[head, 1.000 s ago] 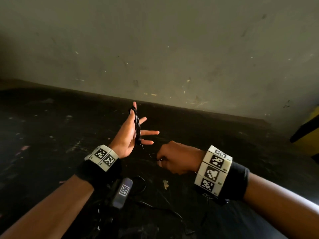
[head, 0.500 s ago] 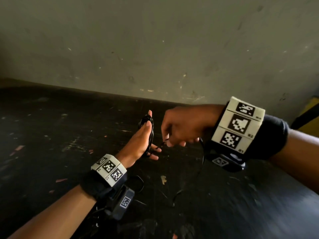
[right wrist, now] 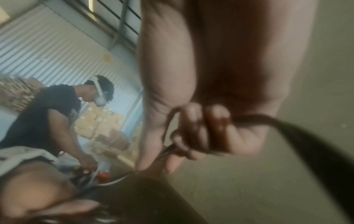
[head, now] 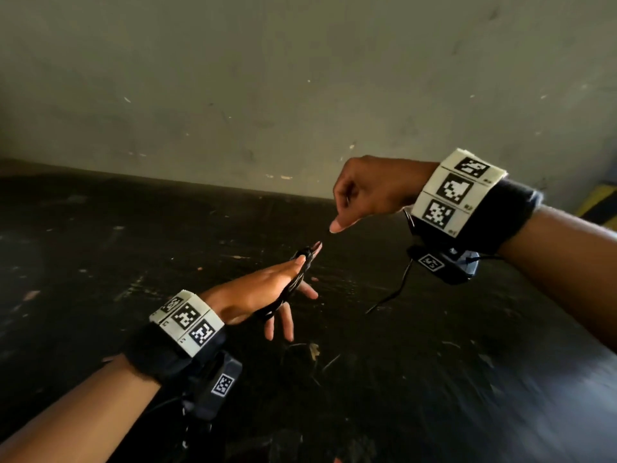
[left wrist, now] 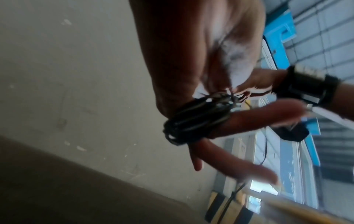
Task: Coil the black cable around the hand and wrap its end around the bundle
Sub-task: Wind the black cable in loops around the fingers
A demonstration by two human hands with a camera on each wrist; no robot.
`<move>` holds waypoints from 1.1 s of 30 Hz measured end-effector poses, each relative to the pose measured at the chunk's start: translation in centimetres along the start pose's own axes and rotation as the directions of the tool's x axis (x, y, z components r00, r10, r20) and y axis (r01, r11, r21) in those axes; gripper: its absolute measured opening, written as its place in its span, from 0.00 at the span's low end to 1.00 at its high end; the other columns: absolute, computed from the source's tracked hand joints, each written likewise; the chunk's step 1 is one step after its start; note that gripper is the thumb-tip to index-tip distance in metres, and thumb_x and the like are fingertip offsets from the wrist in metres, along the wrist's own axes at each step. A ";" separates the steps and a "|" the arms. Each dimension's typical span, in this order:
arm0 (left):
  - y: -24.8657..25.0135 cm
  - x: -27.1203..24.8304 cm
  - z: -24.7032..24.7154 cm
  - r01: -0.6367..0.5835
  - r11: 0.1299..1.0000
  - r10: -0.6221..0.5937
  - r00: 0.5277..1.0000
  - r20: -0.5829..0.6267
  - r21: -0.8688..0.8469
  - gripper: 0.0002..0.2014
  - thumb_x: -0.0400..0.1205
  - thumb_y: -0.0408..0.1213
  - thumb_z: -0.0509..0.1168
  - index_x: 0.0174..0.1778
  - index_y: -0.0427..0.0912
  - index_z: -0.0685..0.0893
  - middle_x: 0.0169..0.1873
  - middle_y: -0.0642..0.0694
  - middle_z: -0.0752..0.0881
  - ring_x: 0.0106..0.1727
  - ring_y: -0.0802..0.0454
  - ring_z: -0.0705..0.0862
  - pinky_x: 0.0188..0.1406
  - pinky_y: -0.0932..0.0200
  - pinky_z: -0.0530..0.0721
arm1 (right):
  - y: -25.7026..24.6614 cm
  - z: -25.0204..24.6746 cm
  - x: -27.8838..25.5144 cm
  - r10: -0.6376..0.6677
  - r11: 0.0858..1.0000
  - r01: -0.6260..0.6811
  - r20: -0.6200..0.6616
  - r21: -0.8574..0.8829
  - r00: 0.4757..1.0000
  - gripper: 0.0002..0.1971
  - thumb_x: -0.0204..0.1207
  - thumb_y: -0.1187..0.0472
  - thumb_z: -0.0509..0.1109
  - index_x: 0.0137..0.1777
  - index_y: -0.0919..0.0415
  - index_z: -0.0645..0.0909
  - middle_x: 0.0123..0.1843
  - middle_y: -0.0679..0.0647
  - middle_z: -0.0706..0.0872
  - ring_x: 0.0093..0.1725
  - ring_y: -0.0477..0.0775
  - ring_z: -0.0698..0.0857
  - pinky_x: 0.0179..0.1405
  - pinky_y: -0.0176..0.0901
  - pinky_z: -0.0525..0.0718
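In the head view my left hand [head: 267, 292] is held out over the dark surface with its fingers straight and spread. A thin black cable [head: 293, 279] is wound in several loops from thumb to fingertips; the left wrist view shows the bundle [left wrist: 191, 121] tight round the fingers. My right hand [head: 367, 195] hovers above and to the right of those fingertips, curled, thumb pointing down. In the right wrist view its thumb and fingers [right wrist: 191, 128] pinch the cable [right wrist: 168, 149]. A loose black strand [head: 394, 292] hangs below the right wrist.
A dark scuffed tabletop [head: 133, 262] lies under both hands, ending at a bare grey wall [head: 300, 78]. A yellow-and-black striped object [head: 597, 202] shows at the right edge. Another person [right wrist: 47, 113] in a dark shirt stands off to the side in the right wrist view.
My right hand rose from low beside the left palm, passed the fingertips, and now sits higher and to the right. The left hand has tipped flatter, with the coil still on it.
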State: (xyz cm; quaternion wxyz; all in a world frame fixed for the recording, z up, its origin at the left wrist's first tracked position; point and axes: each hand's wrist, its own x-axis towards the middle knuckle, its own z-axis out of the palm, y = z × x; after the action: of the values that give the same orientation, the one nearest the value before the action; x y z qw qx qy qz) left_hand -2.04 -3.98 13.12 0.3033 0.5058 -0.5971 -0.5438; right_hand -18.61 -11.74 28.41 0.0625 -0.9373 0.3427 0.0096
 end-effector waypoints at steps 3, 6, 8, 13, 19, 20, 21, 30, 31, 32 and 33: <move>0.6 -0.6 0.3 -0.018 0.994 0.035 0.988 0.150 -0.110 0.19 0.84 0.60 0.42 0.70 0.85 0.52 0.69 0.48 0.79 0.39 0.41 0.91 0.13 0.60 0.84 | 1.7 0.0 0.7 -0.012 0.999 0.015 -0.073 0.040 0.997 0.11 0.68 0.50 0.77 0.33 0.57 0.84 0.26 0.45 0.80 0.27 0.41 0.76 0.29 0.32 0.69; 0.9 -0.4 -0.2 -0.019 0.966 0.080 0.971 0.226 -0.258 0.22 0.81 0.59 0.42 0.71 0.80 0.51 0.68 0.47 0.80 0.38 0.43 0.92 0.13 0.59 0.85 | 3.4 0.8 1.2 -0.034 0.987 0.045 -0.075 0.151 0.997 0.13 0.68 0.51 0.77 0.33 0.61 0.86 0.26 0.48 0.81 0.26 0.43 0.75 0.29 0.34 0.71; 0.8 -0.3 -0.5 -0.027 0.950 0.112 0.959 0.259 -0.312 0.25 0.79 0.60 0.45 0.73 0.78 0.50 0.68 0.46 0.79 0.39 0.42 0.92 0.15 0.58 0.86 | 4.0 1.6 1.5 -0.074 0.966 0.105 -0.134 0.238 0.988 0.14 0.70 0.54 0.76 0.35 0.66 0.85 0.27 0.54 0.81 0.27 0.46 0.76 0.28 0.33 0.73; 0.5 -0.8 -0.3 -0.062 0.955 0.103 0.986 0.130 -0.290 0.24 0.82 0.61 0.42 0.76 0.79 0.50 0.66 0.45 0.85 0.37 0.42 0.91 0.12 0.63 0.81 | 4.9 2.8 2.0 -0.110 0.926 0.195 -0.261 0.324 0.959 0.15 0.71 0.56 0.75 0.37 0.70 0.84 0.30 0.58 0.82 0.28 0.51 0.77 0.26 0.28 0.74; 1.1 -1.4 -0.5 -0.109 0.922 0.191 0.962 0.192 -0.371 0.21 0.84 0.59 0.42 0.75 0.78 0.54 0.67 0.41 0.84 0.34 0.45 0.90 0.12 0.64 0.81 | 5.8 5.4 3.2 -0.077 0.934 0.185 -0.331 0.307 0.940 0.17 0.70 0.49 0.74 0.34 0.65 0.84 0.25 0.50 0.79 0.24 0.45 0.74 0.26 0.34 0.71; 1.1 -1.4 -0.7 -0.110 0.928 0.190 0.962 0.198 -0.355 0.22 0.84 0.59 0.41 0.76 0.76 0.54 0.67 0.40 0.84 0.33 0.46 0.90 0.12 0.64 0.81 | 5.8 5.6 3.2 -0.076 0.934 0.197 -0.373 0.297 0.925 0.17 0.70 0.49 0.74 0.35 0.64 0.84 0.25 0.49 0.79 0.23 0.41 0.74 0.26 0.31 0.71; 1.1 -1.4 -0.8 -0.103 0.937 0.177 0.964 0.197 -0.334 0.22 0.84 0.59 0.41 0.77 0.75 0.54 0.67 0.41 0.84 0.33 0.46 0.90 0.11 0.64 0.81 | 5.7 5.7 3.2 -0.074 0.933 0.212 -0.419 0.291 0.905 0.17 0.70 0.49 0.74 0.35 0.65 0.84 0.25 0.48 0.80 0.22 0.40 0.74 0.24 0.27 0.71; 2.3 -2.2 -0.6 -0.123 0.852 0.284 0.925 0.252 -0.508 0.21 0.83 0.60 0.43 0.73 0.79 0.60 0.70 0.37 0.81 0.34 0.44 0.92 0.10 0.64 0.81 | 5.0 7.3 3.5 -0.078 0.911 0.249 -0.456 0.330 0.887 0.14 0.76 0.50 0.70 0.30 0.53 0.81 0.23 0.46 0.77 0.22 0.42 0.73 0.24 0.32 0.72; 2.6 -2.1 -0.6 -0.132 0.823 0.302 0.926 0.228 -0.552 0.21 0.83 0.60 0.44 0.73 0.79 0.61 0.70 0.37 0.81 0.35 0.43 0.92 0.10 0.63 0.81 | 4.8 8.1 3.4 -0.076 0.903 0.252 -0.450 0.347 0.890 0.14 0.78 0.52 0.67 0.31 0.53 0.81 0.23 0.45 0.77 0.23 0.43 0.74 0.26 0.35 0.73; 2.9 -2.0 -0.6 -0.146 0.789 0.316 0.930 0.190 -0.597 0.21 0.83 0.60 0.43 0.73 0.78 0.63 0.71 0.37 0.80 0.36 0.42 0.92 0.10 0.63 0.82 | 4.6 9.1 3.3 -0.070 0.889 0.257 -0.442 0.379 0.894 0.16 0.80 0.54 0.65 0.32 0.57 0.82 0.25 0.47 0.77 0.25 0.44 0.75 0.28 0.37 0.74; 3.3 -1.8 -0.6 -0.166 0.755 0.324 0.936 0.140 -0.635 0.21 0.84 0.60 0.43 0.73 0.76 0.63 0.71 0.37 0.80 0.37 0.41 0.92 0.09 0.61 0.82 | 4.3 10.0 3.3 -0.060 0.865 0.264 -0.434 0.426 0.899 0.16 0.81 0.57 0.63 0.34 0.62 0.82 0.26 0.49 0.78 0.26 0.45 0.76 0.29 0.38 0.75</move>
State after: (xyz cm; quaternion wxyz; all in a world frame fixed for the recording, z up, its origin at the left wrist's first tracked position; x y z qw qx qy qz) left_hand -1.85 -2.85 16.74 0.4452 0.2267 -0.4816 -0.7201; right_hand -18.64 -15.85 17.83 0.2181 -0.9001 0.2579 -0.2751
